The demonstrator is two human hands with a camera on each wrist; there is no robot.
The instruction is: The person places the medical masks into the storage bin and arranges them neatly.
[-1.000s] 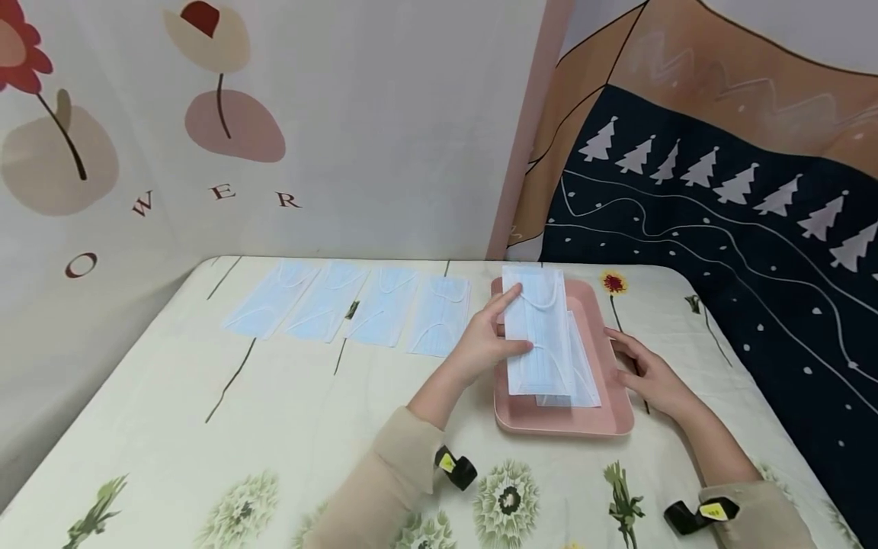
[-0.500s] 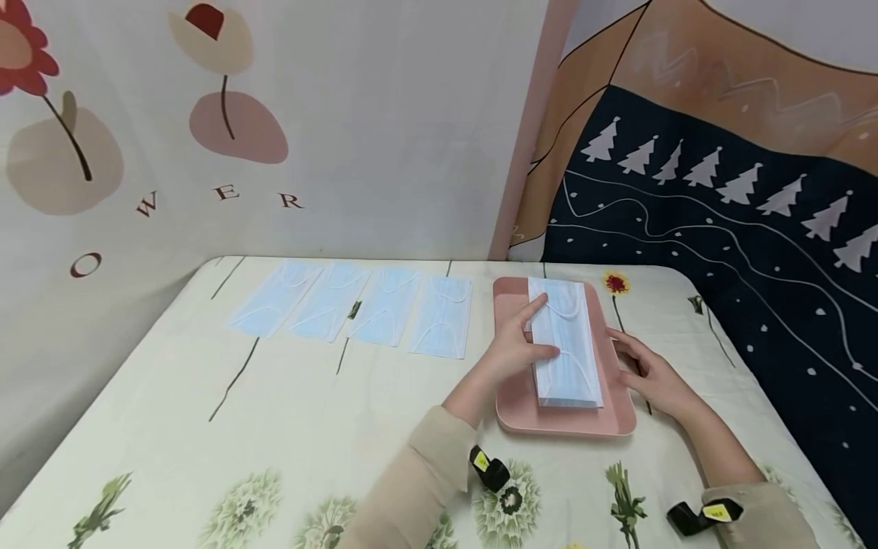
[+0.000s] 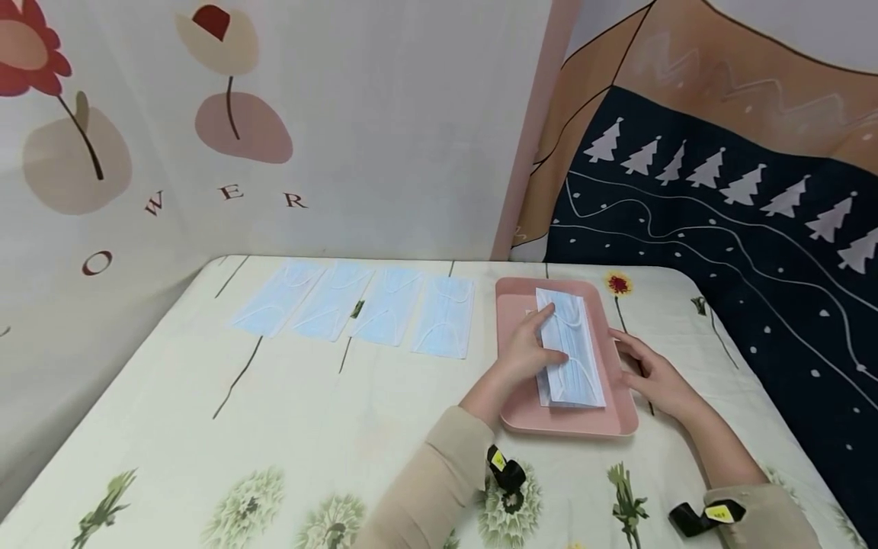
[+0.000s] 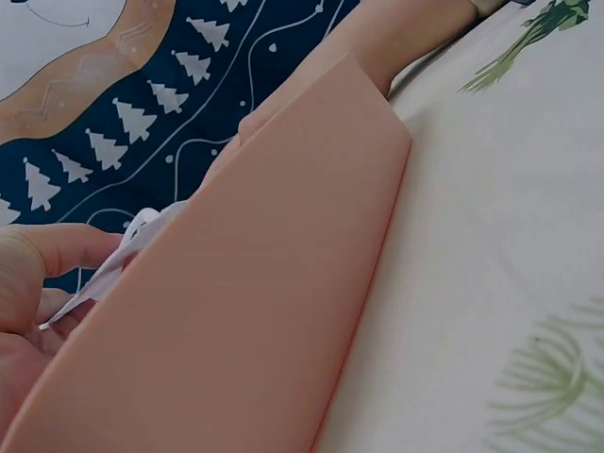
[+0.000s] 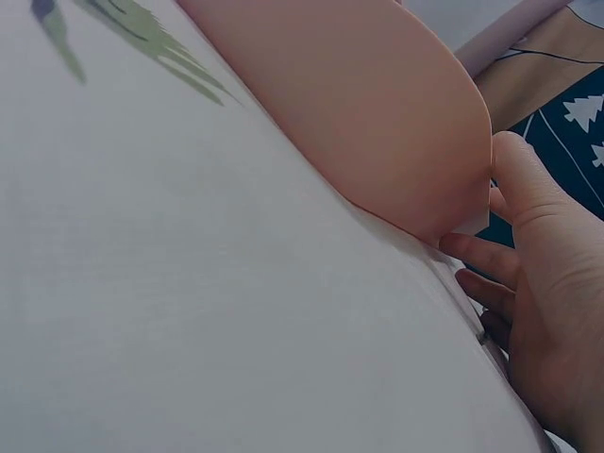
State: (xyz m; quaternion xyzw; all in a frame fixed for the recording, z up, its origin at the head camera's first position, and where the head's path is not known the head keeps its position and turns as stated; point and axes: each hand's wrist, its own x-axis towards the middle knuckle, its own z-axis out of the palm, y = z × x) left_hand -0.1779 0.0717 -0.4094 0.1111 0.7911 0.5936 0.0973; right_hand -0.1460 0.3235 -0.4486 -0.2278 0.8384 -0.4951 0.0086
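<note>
Over the pink tray [image 3: 513, 418] in the head view, the left hand [image 3: 524, 352] pinches a pale blue face mask [image 3: 578, 339], thumb and forefinger showing on top. The mask lies slightly aslant inside the tray, covering most of a lower mask [image 3: 544, 393] whose edge peeks out. The step in hand seems to be laying one on the other; the next move would call for lining up the edges and slipping the fingers out without dragging. It looks flat, with lengthwise pleats. The right hand [image 3: 655, 377] rests against the tray's right side, not wrapped round it. A row of four masks [image 3: 387, 309] lies leftward on the flowered tablecloth [image 3: 322, 427].

From the left wrist, the tray's wall hides most of the held mask; its thin edge sits between the fingers, a white ear loop [image 4: 143, 222] standing up.

From the right wrist, thumb and fingertips touch the tray's outside, apparently steadying it.
</note>
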